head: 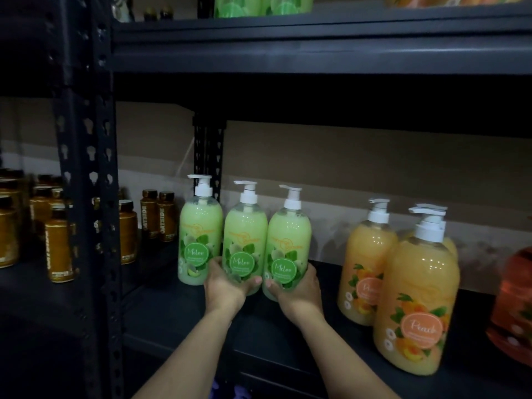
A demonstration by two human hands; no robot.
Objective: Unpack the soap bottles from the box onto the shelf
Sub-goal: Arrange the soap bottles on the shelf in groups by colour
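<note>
Now | left hand cups middle melon bottle | right hand cups rightmost melon bottle

The two melon bottles gripped in the left hand and right hand are clear, glossy plastic, smooth, with bright glints on the shoulders. Their pump heads are smooth white plastic with a duller sheen. The round labels look like smooth printed film. Below the hands the shelf board is dark and matt. The upright post left of the left hand is dark painted metal with punched slots. Right of the right hand, the peach bottles are the same glossy clear plastic. Far left of the left hand, amber bottles shine.
</note>
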